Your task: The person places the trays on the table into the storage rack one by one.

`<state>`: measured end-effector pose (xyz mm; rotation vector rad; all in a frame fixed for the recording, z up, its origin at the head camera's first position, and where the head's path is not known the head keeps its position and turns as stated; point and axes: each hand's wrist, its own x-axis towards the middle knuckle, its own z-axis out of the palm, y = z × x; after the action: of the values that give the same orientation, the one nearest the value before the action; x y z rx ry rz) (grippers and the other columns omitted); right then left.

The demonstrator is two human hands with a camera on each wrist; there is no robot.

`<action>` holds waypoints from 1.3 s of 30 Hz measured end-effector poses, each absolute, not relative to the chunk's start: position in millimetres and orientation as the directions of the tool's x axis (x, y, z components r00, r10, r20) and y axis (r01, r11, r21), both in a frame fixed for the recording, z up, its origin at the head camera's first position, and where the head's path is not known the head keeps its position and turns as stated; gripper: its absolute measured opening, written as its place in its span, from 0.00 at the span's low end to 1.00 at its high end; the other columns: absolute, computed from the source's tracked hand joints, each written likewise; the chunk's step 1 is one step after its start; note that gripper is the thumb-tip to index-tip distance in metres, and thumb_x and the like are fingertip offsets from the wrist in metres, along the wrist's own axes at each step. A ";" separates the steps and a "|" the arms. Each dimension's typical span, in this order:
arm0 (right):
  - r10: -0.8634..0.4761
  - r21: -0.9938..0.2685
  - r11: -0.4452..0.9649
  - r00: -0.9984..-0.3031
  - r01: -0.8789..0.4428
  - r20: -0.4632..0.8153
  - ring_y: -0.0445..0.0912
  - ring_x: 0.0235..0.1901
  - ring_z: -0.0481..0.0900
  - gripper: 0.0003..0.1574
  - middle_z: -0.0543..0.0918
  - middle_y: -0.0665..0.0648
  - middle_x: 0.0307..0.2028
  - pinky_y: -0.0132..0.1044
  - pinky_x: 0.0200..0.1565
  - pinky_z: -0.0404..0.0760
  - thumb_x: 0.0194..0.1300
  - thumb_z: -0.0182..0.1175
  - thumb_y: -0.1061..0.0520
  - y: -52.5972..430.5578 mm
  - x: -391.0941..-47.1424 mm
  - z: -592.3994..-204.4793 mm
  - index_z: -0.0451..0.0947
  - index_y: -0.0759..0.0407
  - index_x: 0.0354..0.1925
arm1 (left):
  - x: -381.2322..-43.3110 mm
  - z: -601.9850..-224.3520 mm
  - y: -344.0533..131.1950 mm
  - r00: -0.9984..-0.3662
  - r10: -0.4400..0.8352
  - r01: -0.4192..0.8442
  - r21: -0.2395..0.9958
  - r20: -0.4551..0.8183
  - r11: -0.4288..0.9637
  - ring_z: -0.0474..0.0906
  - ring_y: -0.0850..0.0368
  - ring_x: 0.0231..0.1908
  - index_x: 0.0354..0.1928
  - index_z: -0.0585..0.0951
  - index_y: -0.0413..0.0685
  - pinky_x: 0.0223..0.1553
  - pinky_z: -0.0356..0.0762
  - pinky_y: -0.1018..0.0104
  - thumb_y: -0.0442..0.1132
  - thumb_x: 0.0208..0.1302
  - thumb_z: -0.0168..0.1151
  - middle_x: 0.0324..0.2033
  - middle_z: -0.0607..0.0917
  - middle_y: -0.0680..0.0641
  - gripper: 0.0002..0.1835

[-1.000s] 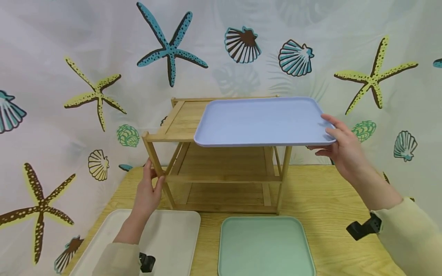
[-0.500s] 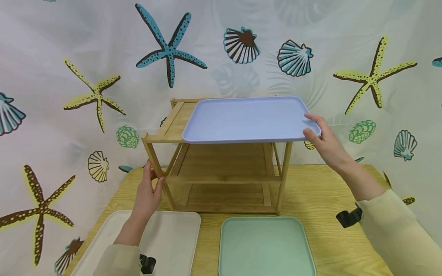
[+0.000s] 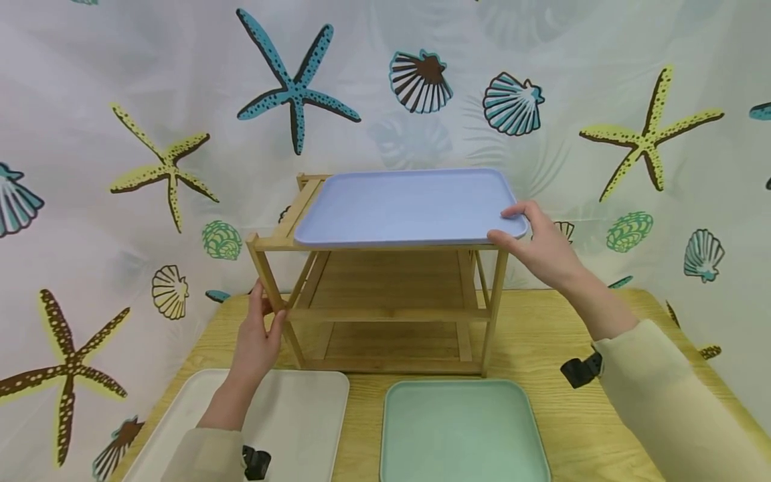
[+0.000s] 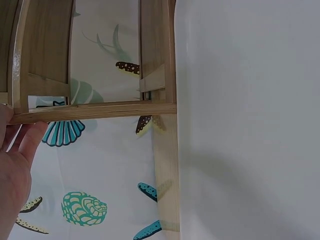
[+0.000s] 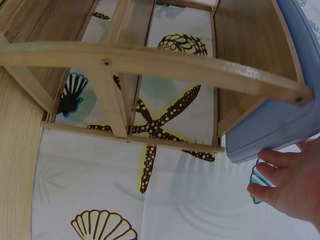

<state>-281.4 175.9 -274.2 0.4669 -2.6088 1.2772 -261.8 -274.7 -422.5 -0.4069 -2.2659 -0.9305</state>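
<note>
A three-tier wooden shelf rack (image 3: 391, 314) stands on the table, its left front leg between the thumb and fingers of my left hand (image 3: 258, 341). The left wrist view has the same hand (image 4: 14, 172) on that leg, partly cut off by the frame edge. Over the rack's top tier lies a periwinkle-blue tray (image 3: 403, 206), its left end short of the rack's left side. My right hand (image 3: 539, 246) holds the tray's right end, thumb at the front corner. From below, in the right wrist view, the tray (image 5: 272, 131) extends past the rack's side beam, with fingers (image 5: 275, 175) near its edge.
In front of the rack, a white tray (image 3: 301, 415) lies at left, partly under my left forearm. A mint-green tray (image 3: 464, 428) lies at front centre. Behind the wooden table (image 3: 572, 328) hangs a sea-patterned curtain (image 3: 409, 147).
My right hand has moved left with the blue tray, bringing it from over the rack's right side down and across its top tier. My left hand has stayed on the leg.
</note>
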 end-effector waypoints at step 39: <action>-0.107 -0.620 0.718 -0.929 -0.318 0.353 0.61 0.50 0.76 0.56 0.68 0.65 0.65 0.55 0.44 0.74 0.58 0.58 0.25 143.6 -278.6 -273.4 0.53 0.50 0.73 | -264.8 -426.1 -277.1 -0.738 0.047 0.506 0.506 0.674 0.699 0.76 0.32 0.45 0.72 0.50 0.38 0.39 0.76 0.37 0.24 0.68 0.54 0.41 0.77 0.30 0.36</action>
<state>-278.6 143.6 -273.4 0.3335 -2.6315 1.0278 -264.8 -277.1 -426.1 -0.4210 -2.2617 -0.9270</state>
